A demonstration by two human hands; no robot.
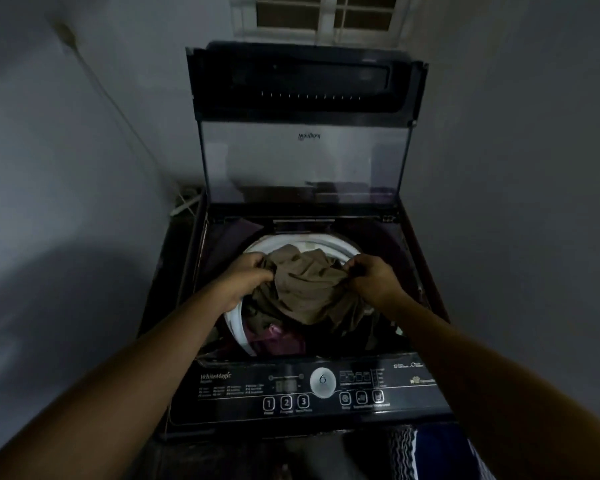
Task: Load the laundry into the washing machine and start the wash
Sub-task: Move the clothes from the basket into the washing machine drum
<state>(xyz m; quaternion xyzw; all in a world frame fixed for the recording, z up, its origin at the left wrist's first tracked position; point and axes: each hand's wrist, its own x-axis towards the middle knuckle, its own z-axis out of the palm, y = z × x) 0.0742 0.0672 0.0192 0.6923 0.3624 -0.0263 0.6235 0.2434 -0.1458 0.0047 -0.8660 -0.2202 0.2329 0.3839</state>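
A dark top-loading washing machine (426, 341) stands in front of me with its glass lid (305, 161) raised upright. A crumpled brown garment (305, 289) lies over the white drum rim (236, 327). My left hand (246, 275) grips its left edge and my right hand (371, 275) grips its right edge. Under it in the drum lie darker clothes, among them a maroon piece (281, 337). The control panel (222, 403) runs along the near edge, with a round silver dial (323, 382) and numbered buttons (286, 402).
Grey walls close in on both sides of the machine. A white cable (125, 116) runs down the left wall to a power strip (187, 202) behind the machine. A window (326, 15) sits above. Striped dark-blue cloth (437, 452) shows at the bottom right.
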